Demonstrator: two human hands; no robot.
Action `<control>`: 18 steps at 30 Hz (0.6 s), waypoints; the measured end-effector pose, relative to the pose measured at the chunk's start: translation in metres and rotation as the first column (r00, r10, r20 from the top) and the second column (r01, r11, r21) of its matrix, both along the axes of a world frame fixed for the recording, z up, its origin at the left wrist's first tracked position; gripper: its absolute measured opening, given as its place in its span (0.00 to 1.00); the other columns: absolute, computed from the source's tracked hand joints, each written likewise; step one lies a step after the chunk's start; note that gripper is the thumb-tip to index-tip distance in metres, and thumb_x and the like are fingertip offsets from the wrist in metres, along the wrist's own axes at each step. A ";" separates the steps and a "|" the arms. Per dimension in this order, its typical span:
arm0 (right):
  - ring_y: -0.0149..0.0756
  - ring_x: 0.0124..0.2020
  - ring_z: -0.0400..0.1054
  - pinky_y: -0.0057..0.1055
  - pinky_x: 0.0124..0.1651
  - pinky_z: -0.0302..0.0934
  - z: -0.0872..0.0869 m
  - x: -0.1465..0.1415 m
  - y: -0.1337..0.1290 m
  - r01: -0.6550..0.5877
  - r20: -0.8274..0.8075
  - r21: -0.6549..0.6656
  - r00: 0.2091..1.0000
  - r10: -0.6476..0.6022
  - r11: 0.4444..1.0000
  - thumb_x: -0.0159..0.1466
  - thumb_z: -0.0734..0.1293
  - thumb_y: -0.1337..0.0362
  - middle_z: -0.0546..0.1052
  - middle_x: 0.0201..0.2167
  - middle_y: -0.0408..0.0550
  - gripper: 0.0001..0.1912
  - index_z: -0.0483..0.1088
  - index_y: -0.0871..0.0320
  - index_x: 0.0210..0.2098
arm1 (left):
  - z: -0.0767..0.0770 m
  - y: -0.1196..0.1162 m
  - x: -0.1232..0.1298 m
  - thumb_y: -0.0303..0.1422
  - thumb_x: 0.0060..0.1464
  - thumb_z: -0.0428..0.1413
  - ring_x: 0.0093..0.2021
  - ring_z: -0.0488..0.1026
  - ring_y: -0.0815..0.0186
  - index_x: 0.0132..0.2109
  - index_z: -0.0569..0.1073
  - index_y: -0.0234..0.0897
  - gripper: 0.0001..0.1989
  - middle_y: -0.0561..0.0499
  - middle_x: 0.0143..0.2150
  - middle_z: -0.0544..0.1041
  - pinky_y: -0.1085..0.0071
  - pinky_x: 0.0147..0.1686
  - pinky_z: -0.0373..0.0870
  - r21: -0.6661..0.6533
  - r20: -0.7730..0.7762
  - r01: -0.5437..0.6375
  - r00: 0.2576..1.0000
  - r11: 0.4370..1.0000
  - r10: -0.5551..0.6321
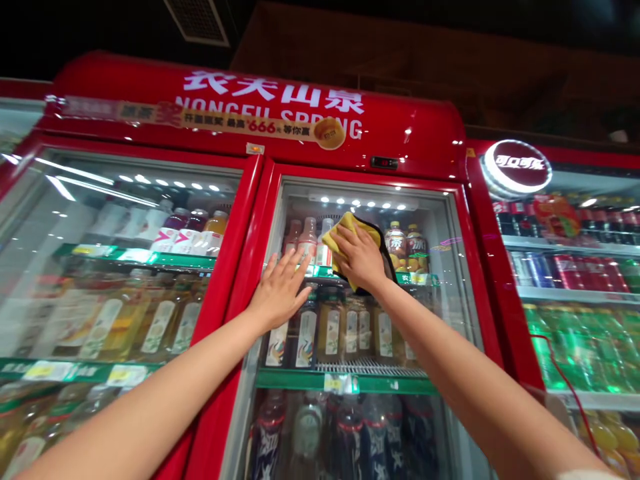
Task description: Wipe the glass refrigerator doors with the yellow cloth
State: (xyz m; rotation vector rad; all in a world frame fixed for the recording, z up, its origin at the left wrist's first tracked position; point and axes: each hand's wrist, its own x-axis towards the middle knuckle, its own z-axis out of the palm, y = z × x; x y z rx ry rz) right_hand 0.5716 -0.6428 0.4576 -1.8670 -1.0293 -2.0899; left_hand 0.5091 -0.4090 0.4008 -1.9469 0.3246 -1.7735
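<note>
My right hand (361,257) presses a yellow cloth with a dark edge (345,227) against the glass door (350,193) of a red drinks fridge (425,127). Part of the cloth is hidden under the palm and fingers. To its left, my left hand (283,290) rests on the same door near the red frame, its fingers spread and nothing in it. Behind the glass, pale pink bottles (309,233) and yellow-capped bottles (415,247) stand on the upper shelf. Dark and amber bottles (306,337) fill the shelf below.
A second glass door (100,167) on the left shows more shelved bottles. On the right stands another fridge with a lit round sign (518,167), cans and green bottles (575,347). A thin red cord (563,377) hangs in front of it. Above my hands is a small display (385,162).
</note>
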 end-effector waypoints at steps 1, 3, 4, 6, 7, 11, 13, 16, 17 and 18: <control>0.49 0.71 0.54 0.48 0.70 0.53 -0.006 0.001 -0.010 -0.009 0.015 -0.057 1.000 0.010 0.998 0.71 0.60 0.56 0.67 0.67 0.45 0.24 0.67 0.50 0.65 | -0.001 0.004 -0.002 0.41 0.67 0.45 0.76 0.47 0.54 0.73 0.52 0.38 0.31 0.43 0.75 0.53 0.49 0.73 0.41 0.016 0.000 0.000 1.000 1.000 0.000; 0.47 0.68 0.59 0.46 0.69 0.56 -0.010 0.006 -0.031 -0.031 0.036 -0.084 0.999 0.034 0.996 0.70 0.61 0.57 0.71 0.65 0.45 0.23 0.69 0.50 0.63 | -0.003 0.012 -0.006 0.41 0.68 0.45 0.76 0.48 0.56 0.73 0.53 0.40 0.31 0.44 0.75 0.55 0.50 0.74 0.39 0.051 0.003 0.000 1.000 0.999 0.000; 0.46 0.67 0.61 0.46 0.68 0.57 -0.007 0.008 -0.038 -0.042 0.041 -0.059 0.998 0.044 0.997 0.70 0.61 0.57 0.71 0.64 0.46 0.22 0.69 0.50 0.62 | -0.003 0.017 -0.008 0.42 0.68 0.45 0.76 0.48 0.57 0.73 0.53 0.40 0.30 0.45 0.75 0.55 0.50 0.74 0.39 0.065 0.007 0.000 1.000 0.998 0.000; 0.47 0.66 0.63 0.48 0.68 0.57 0.009 0.011 -0.040 -0.051 0.039 0.053 0.998 0.049 0.997 0.70 0.61 0.59 0.72 0.64 0.48 0.22 0.70 0.51 0.62 | -0.005 0.024 -0.010 0.42 0.67 0.45 0.75 0.48 0.58 0.73 0.53 0.41 0.30 0.46 0.75 0.56 0.51 0.74 0.39 0.089 0.016 -0.007 1.000 0.996 0.006; 0.48 0.67 0.61 0.49 0.68 0.56 0.019 0.012 -0.033 -0.048 0.030 0.124 0.999 0.044 0.991 0.69 0.61 0.60 0.71 0.65 0.49 0.22 0.70 0.52 0.62 | -0.005 0.027 -0.011 0.42 0.67 0.45 0.75 0.48 0.58 0.73 0.53 0.41 0.30 0.46 0.75 0.56 0.51 0.74 0.40 0.096 0.021 -0.013 1.000 0.995 0.011; 0.54 0.72 0.52 0.52 0.70 0.51 0.051 0.001 0.020 0.004 -0.040 0.312 0.999 0.009 0.950 0.69 0.60 0.61 0.66 0.68 0.50 0.25 0.66 0.54 0.65 | -0.007 0.031 -0.011 0.40 0.67 0.46 0.75 0.50 0.59 0.73 0.53 0.41 0.30 0.47 0.74 0.57 0.53 0.73 0.45 0.115 0.035 -0.022 0.999 0.993 0.019; 0.55 0.73 0.49 0.52 0.71 0.50 0.050 -0.005 0.041 0.019 -0.052 0.259 0.999 -0.006 0.966 0.70 0.60 0.59 0.64 0.70 0.49 0.26 0.64 0.54 0.67 | -0.008 0.029 -0.012 0.40 0.67 0.46 0.75 0.51 0.59 0.72 0.55 0.40 0.30 0.46 0.74 0.58 0.54 0.73 0.47 0.119 0.032 -0.010 0.999 0.993 0.007; 0.52 0.73 0.49 0.49 0.71 0.49 0.030 -0.009 0.041 0.012 0.003 0.003 1.000 -0.012 1.000 0.71 0.60 0.56 0.64 0.70 0.45 0.26 0.64 0.52 0.66 | -0.008 0.027 -0.017 0.39 0.66 0.47 0.74 0.54 0.57 0.70 0.60 0.39 0.28 0.46 0.73 0.60 0.52 0.73 0.47 0.116 0.013 0.015 1.000 0.993 -0.017; 0.50 0.72 0.51 0.48 0.71 0.50 0.021 -0.009 0.034 0.010 0.025 -0.079 1.000 -0.008 0.997 0.71 0.60 0.56 0.65 0.69 0.44 0.25 0.65 0.50 0.66 | -0.008 0.027 -0.020 0.38 0.66 0.47 0.73 0.55 0.56 0.69 0.62 0.41 0.27 0.47 0.72 0.62 0.49 0.73 0.46 0.106 0.009 0.025 1.000 0.994 -0.026; 0.48 0.70 0.54 0.46 0.70 0.52 0.014 -0.009 0.025 0.011 0.042 -0.125 0.999 -0.006 0.992 0.71 0.60 0.56 0.67 0.67 0.43 0.24 0.66 0.49 0.65 | -0.007 0.027 -0.022 0.37 0.66 0.48 0.73 0.56 0.55 0.68 0.64 0.43 0.26 0.48 0.71 0.64 0.46 0.73 0.46 0.090 0.009 0.035 0.999 0.995 -0.036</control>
